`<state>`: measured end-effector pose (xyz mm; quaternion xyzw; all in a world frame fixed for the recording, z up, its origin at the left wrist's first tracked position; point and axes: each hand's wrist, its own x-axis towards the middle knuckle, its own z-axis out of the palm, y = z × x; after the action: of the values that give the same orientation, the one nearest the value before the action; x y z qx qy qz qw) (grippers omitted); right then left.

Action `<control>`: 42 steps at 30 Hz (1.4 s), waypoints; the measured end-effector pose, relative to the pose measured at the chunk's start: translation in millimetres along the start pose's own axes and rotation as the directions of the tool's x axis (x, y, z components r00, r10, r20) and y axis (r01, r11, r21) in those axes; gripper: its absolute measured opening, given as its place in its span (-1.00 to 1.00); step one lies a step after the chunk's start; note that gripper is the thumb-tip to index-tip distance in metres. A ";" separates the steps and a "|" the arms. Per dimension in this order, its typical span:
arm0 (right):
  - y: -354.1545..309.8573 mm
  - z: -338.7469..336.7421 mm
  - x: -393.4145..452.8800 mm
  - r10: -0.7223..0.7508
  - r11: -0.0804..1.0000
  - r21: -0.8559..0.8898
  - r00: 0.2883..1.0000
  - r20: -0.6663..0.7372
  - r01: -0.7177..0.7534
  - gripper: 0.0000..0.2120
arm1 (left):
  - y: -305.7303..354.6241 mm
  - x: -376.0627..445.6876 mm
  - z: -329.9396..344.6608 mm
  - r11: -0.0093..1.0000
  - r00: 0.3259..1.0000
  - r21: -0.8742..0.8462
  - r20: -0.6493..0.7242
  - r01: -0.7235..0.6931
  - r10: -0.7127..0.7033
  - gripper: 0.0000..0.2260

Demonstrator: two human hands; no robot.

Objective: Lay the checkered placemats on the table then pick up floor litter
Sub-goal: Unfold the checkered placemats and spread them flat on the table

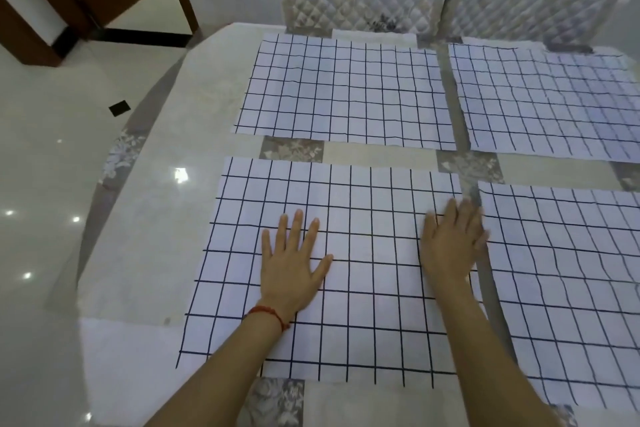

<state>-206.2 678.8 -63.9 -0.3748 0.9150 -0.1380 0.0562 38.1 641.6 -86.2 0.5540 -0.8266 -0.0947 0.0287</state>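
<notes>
Checkered placemats are lying four to the counter [194,87], and the near-left placemat [363,288] is taking both palms. The left hand [294,263] is pressing flat with fingers spread, while the right hand [450,243], fingers straight and blurred, is resting at its right edge. A dark scrap [119,108] is sitting on the glossy floor [52,166] to the left.

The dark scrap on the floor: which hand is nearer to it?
Left. The left hand lies flat on the near-left placemat, on the side toward the dark scrap; the right hand rests at that mat's far edge.
</notes>
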 end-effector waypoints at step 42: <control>-0.9 10.1 -78.9 -0.297 0.951 -0.029 0.936 0.189 0.307 -0.31 | -41.6 -38.2 -14.2 0.990 0.992 -0.073 0.050 0.117 -0.114 -0.25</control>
<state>-147.2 731.5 -73.3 -0.5233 0.8413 -0.0836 0.1068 92.9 659.7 -77.9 0.5971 -0.7894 -0.1404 0.0251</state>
